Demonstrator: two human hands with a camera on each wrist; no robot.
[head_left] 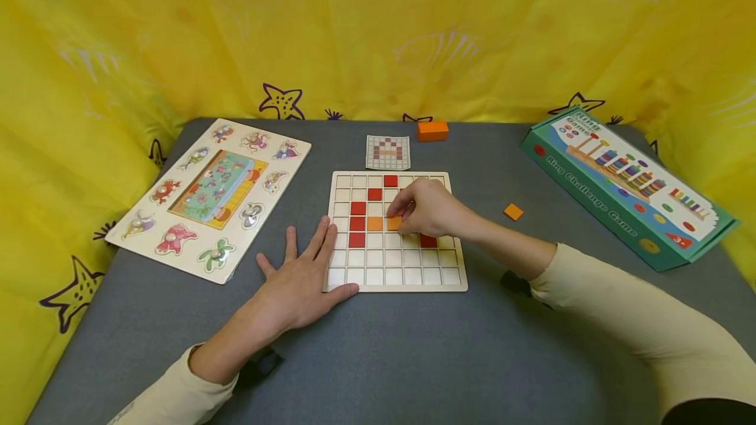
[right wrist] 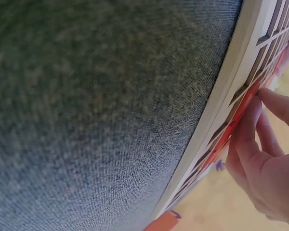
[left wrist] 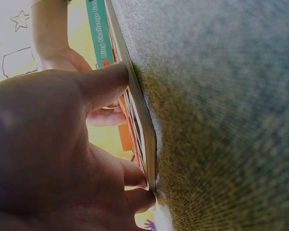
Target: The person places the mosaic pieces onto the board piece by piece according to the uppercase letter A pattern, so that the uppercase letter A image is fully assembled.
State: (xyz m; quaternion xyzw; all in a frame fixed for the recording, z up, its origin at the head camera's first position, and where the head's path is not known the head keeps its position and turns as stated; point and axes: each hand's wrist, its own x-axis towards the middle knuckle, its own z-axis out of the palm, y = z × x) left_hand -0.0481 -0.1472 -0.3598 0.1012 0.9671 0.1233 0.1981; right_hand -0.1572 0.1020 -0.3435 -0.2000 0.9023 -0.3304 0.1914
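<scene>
In the head view a wooden grid board (head_left: 413,258) lies flat, with several red tiles (head_left: 357,240) and an orange tile (head_left: 375,223) in its cells. My right hand (head_left: 430,210) reaches over the board and pinches another orange tile (head_left: 394,223) at a middle cell. It covers some of the cells behind it. My left hand (head_left: 298,290) has its fingers spread, fingertips at the board's left edge and thumb at the front edge. In the left wrist view the thumb (left wrist: 111,84) lies against the board's rim.
Behind the board lies a small pattern card (head_left: 387,161), with an orange block (head_left: 432,132) beside it. A loose orange tile (head_left: 513,212) sits to the right. An animal puzzle board (head_left: 248,251) is at left, a green game box (head_left: 590,205) at right. Yellow cloth (head_left: 366,31) hangs behind.
</scene>
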